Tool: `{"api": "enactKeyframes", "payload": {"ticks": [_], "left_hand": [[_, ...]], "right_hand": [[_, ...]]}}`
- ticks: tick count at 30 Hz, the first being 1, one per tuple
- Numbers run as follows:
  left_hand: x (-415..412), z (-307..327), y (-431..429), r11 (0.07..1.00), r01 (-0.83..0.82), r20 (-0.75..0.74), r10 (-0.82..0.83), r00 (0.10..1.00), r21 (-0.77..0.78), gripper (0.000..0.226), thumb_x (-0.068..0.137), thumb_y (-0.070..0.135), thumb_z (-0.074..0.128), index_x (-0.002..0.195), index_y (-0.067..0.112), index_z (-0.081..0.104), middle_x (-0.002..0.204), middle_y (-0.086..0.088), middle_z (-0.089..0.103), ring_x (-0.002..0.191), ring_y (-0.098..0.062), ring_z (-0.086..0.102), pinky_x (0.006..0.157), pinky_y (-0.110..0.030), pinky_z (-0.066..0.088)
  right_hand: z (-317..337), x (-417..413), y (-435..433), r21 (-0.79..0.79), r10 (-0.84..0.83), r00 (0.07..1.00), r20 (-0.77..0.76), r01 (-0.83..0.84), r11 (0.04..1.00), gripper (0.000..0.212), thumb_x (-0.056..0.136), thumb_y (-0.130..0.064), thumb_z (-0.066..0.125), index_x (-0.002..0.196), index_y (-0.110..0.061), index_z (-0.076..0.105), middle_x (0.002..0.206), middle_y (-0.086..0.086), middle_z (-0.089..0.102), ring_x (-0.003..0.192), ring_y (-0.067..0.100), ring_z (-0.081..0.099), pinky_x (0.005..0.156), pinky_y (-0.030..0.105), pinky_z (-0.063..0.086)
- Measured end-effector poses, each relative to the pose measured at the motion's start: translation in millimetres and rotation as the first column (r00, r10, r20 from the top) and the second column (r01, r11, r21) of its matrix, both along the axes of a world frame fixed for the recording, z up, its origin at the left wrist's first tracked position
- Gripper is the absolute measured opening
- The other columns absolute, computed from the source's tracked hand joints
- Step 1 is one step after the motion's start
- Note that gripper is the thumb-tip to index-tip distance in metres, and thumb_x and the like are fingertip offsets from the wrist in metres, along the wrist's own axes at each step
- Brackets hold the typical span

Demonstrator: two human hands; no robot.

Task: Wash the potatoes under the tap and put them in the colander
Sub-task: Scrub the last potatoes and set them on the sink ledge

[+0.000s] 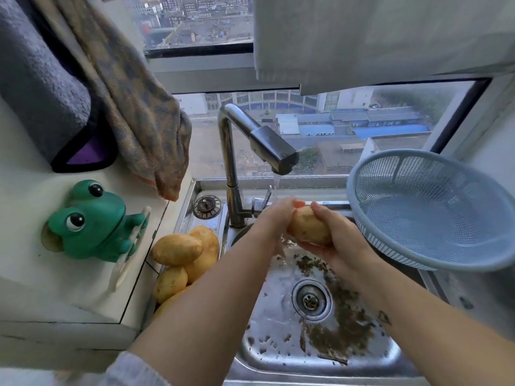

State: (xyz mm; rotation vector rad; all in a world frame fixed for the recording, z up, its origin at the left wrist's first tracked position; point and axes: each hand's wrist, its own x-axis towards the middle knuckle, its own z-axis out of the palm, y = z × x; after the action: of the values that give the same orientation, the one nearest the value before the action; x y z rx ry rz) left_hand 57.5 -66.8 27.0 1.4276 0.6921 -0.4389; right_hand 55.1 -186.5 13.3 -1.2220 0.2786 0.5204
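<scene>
Potato (pixel 308 225) under washing is held at the centre of the frame, above the sink (pixel 267 324) and just below and right of the water stream (pixel 276 188) that falls from the tap (pixel 274 147). It is gripped from both sides. The right hand (pixel 338 238) is wrapped round its right and lower side, with the fingers curled over the top. The left hand (pixel 274 215) is slightly blurred; its fingers are curled against the upper left end of the potato, and the stream lands at its fingertips.

The colander (pixel 434 207), pale blue, is seated at the right of the frame on the sink's right edge, tilted toward the camera, just beside the right hand.

The remaining potatoes (pixel 178 249) are piled at the left edge of the sink, left of the tap base and partly hidden by the left forearm.

Dark dirt (pixel 345 313) is spread over the sink floor around the drain (pixel 310 300). A green frog figure (pixel 92 221) is fixed at the left of the frame, and a hanging towel (pixel 139 107) occupies the upper left.
</scene>
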Motion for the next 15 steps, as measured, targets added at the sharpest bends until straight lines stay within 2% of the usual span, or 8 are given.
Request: {"api": "enactKeyframes", "payload": {"ticks": [2, 3, 6, 8, 9, 11, 13, 15], "left_hand": [[8.7, -1.2, 1.9, 0.993, -0.003, -0.101, -0.009, 0.995, -0.116, 0.029, 0.098, 0.044, 0.039, 0.105, 0.029, 0.063, 0.133, -0.014, 0.050, 0.121, -0.040, 0.048, 0.099, -0.075, 0.024], [12.9, -2.9, 3.8, 0.986, -0.011, -0.134, -0.012, 0.991, -0.167, 0.033, 0.100, 0.046, 0.034, 0.108, 0.029, 0.061, 0.138, -0.015, 0.048, 0.125, -0.043, 0.045, 0.100, -0.079, 0.014], [17.7, -1.0, 5.6, 0.966, 0.033, -0.173, -0.079, 0.982, -0.257, 0.049, 0.102, 0.049, 0.021, 0.137, 0.029, 0.047, 0.147, -0.021, 0.040, 0.136, -0.049, 0.031, 0.102, -0.079, 0.001], [17.9, 0.2, 4.3, 0.961, 0.038, -0.160, -0.084, 0.983, -0.274, 0.049, 0.103, 0.048, 0.019, 0.136, 0.027, 0.048, 0.142, -0.023, 0.044, 0.134, -0.048, 0.035, 0.107, -0.075, 0.009], [16.5, 0.4, 4.7, 0.963, 0.013, -0.149, -0.056, 0.987, -0.271, 0.047, 0.102, 0.047, 0.021, 0.130, 0.026, 0.053, 0.137, -0.022, 0.049, 0.129, -0.046, 0.042, 0.108, -0.072, 0.018], [14.1, -2.9, 7.3, 0.967, -0.061, -0.112, 0.034, 0.993, -0.247, 0.039, 0.101, 0.043, 0.033, 0.119, 0.024, 0.062, 0.125, -0.020, 0.057, 0.115, -0.040, 0.055, 0.101, -0.063, 0.040], [8.4, -3.8, 11.3, 0.971, -0.101, -0.068, 0.089, 0.994, -0.218, 0.032, 0.095, 0.038, 0.048, 0.116, 0.019, 0.064, 0.115, -0.021, 0.062, 0.105, -0.037, 0.062, 0.093, -0.055, 0.050], [1.7, -3.7, 14.6, 0.967, -0.125, -0.036, 0.120, 0.992, -0.223, 0.027, 0.094, 0.033, 0.052, 0.110, 0.017, 0.066, 0.105, -0.019, 0.065, 0.098, -0.036, 0.064, 0.092, -0.054, 0.052]], "right_hand": [[-0.2, 1.6, -4.0, 0.027, -0.008, 0.998, -0.065, 0.010, 1.000, 0.040, 0.085, -0.034, 0.068, 0.113, -0.006, 0.060, 0.111, 0.022, 0.066, 0.105, 0.038, 0.065, 0.088, 0.049, 0.054], [0.8, 1.5, -5.2, 0.049, -0.003, 0.995, -0.101, 0.008, 0.999, 0.035, 0.088, -0.034, 0.065, 0.108, -0.006, 0.061, 0.105, 0.021, 0.067, 0.102, 0.036, 0.065, 0.089, 0.048, 0.053], [1.3, 3.4, -6.0, 0.142, -0.002, 0.980, -0.199, 0.031, 0.989, 0.033, 0.092, -0.038, 0.060, 0.101, -0.006, 0.061, 0.094, 0.020, 0.066, 0.091, 0.033, 0.064, 0.084, 0.047, 0.054], [0.2, 4.6, -4.8, 0.195, 0.016, 0.970, -0.244, 0.033, 0.980, 0.040, 0.091, -0.039, 0.059, 0.113, -0.005, 0.058, 0.103, 0.023, 0.065, 0.091, 0.034, 0.065, 0.076, 0.048, 0.056], [-0.6, 5.2, -3.7, 0.222, 0.036, 0.964, -0.263, 0.024, 0.975, 0.045, 0.089, -0.037, 0.061, 0.120, -0.005, 0.056, 0.112, 0.025, 0.063, 0.095, 0.036, 0.065, 0.074, 0.049, 0.057], [-3.3, 6.9, -1.2, 0.263, 0.081, 0.956, -0.282, -0.004, 0.965, 0.051, 0.085, -0.032, 0.064, 0.125, -0.003, 0.053, 0.126, 0.028, 0.057, 0.105, 0.042, 0.063, 0.081, 0.055, 0.056], [-4.3, 9.5, 2.2, 0.246, 0.122, 0.953, -0.276, -0.053, 0.968, 0.052, 0.086, -0.031, 0.063, 0.125, 0.000, 0.052, 0.127, 0.031, 0.055, 0.109, 0.045, 0.061, 0.088, 0.059, 0.052], [-4.6, 12.0, 7.5, 0.192, 0.153, 0.950, -0.274, -0.102, 0.976, 0.053, 0.087, -0.038, 0.062, 0.125, -0.001, 0.054, 0.122, 0.030, 0.060, 0.105, 0.042, 0.064, 0.083, 0.056, 0.056]]}}
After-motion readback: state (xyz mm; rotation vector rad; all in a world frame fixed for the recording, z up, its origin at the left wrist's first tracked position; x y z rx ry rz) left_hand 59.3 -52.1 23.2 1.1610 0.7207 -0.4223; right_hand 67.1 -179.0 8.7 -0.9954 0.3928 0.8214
